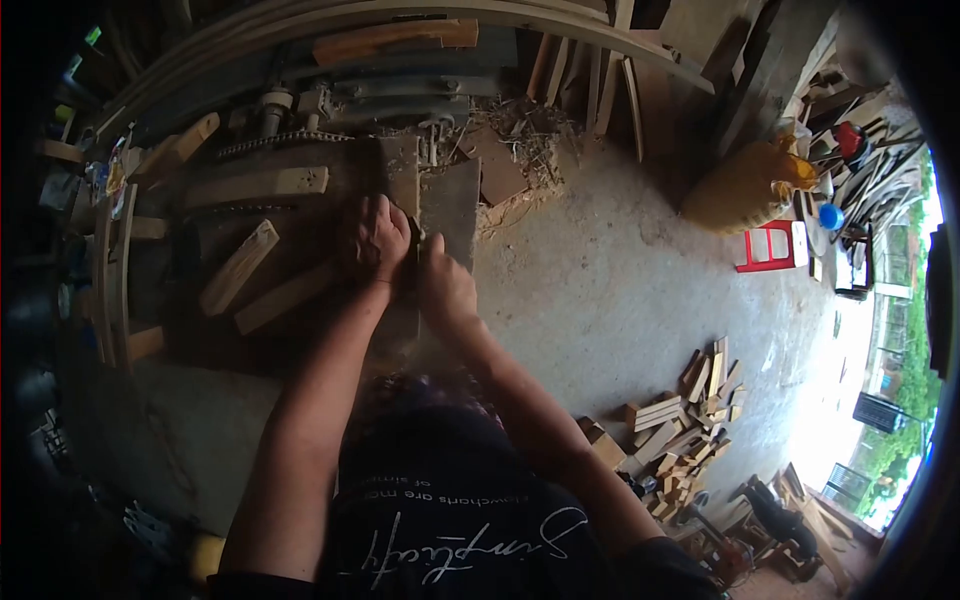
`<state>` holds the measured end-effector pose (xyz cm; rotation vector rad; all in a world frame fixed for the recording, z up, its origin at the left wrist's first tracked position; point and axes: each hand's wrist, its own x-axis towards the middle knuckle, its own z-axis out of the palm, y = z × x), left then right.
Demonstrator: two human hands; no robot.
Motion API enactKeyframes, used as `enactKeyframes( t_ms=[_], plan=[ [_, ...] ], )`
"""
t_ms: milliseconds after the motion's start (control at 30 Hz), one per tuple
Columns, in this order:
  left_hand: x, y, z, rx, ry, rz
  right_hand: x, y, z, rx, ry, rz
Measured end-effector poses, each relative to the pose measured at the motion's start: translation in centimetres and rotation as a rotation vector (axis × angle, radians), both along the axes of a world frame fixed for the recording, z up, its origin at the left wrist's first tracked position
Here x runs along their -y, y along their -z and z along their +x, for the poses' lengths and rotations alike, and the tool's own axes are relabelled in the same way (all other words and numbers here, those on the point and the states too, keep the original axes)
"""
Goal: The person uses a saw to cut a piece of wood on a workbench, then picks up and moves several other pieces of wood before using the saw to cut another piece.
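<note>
My left hand (pixel 382 240) is on a dark work surface, its fingers curled in beside a narrow wooden board (pixel 402 165). Close on its right is my right hand (pixel 448 290), closed with the thumb side up, at the edge of a flat greyish board (pixel 455 195). A dark gap separates the two hands. Whatever either hand grips is hidden by the fingers and shadow. To the left lie a wooden piece with small holes (pixel 260 187), a shorter block (pixel 240 268) and another length of wood (pixel 290 295).
A chain (pixel 285 140) and metal machine parts run along the far side. Wood shavings (pixel 535 140) lie beyond the boards. At right are a yellow sack (pixel 745 190) and a red stool (pixel 772 247). Wooden offcuts (pixel 680 430) are heaped on the floor at lower right.
</note>
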<state>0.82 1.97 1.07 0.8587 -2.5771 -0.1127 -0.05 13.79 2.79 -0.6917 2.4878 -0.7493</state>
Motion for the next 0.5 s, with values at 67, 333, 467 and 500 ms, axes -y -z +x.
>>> enactKeyframes(
  t_ms=[67,333,467,500],
  plan=[
    [-0.2,0.1,0.0,-0.024,0.001,0.0,-0.7,-0.4,0.5,-0.023,-0.004,0.005],
    [-0.3,0.6,0.0,0.015,-0.061,0.052,-1.0,-0.3,0.7,-0.001,0.008,0.049],
    [-0.2,0.8,-0.1,-0.04,-0.029,0.047,-2.7,0.1,2.2,-0.002,0.044,-0.001],
    [-0.4,0.8,-0.1,-0.064,-0.062,0.073,-4.6,0.5,3.3,0.071,0.05,0.032]
  ],
)
